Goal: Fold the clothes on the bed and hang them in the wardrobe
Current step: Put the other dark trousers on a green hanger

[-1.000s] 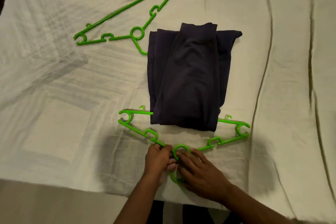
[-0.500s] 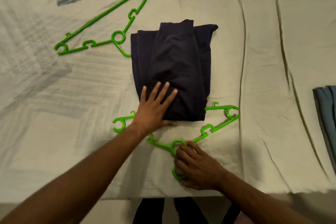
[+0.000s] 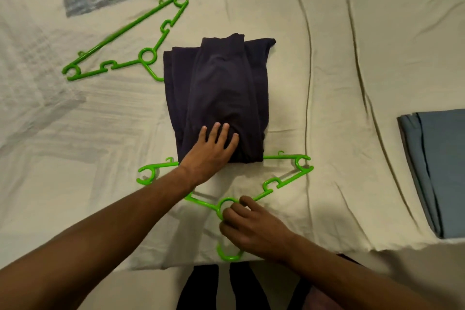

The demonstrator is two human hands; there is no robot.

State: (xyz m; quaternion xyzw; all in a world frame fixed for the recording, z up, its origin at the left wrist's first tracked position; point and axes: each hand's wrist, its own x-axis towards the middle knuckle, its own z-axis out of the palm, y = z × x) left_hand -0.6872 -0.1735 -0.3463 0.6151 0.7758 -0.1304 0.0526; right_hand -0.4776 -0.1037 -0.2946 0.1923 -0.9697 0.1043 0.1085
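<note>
We place the left hand (image 3: 210, 152) flat on the near end of the folded dark garment (image 3: 219, 93), fingers straight and slightly spread, pressing down on the cloth without gripping it. We curl the right hand (image 3: 251, 229) around the neck of the near green hanger (image 3: 284, 182), fingertips pinching just below the ring at its centre; the hanger's hook shows under the wrist at the bed edge. The hanger's bottom bar runs under the near end of the garment, with one end emerging on the left and the other on the right, so the garment lies across the bar and extends away from us on the bed (image 3: 352, 58). The garment is folded into a long, narrow stack, with a raised central fold along its length. A second green hanger (image 3: 125, 40) lies flat on the bed beyond and to the left, its hook touching the garment's far left edge. A folded blue-grey cloth (image 3: 437, 168) lies well apart at the right edge. The bed cover is pale, with a grey patterned patch at the far side.
</note>
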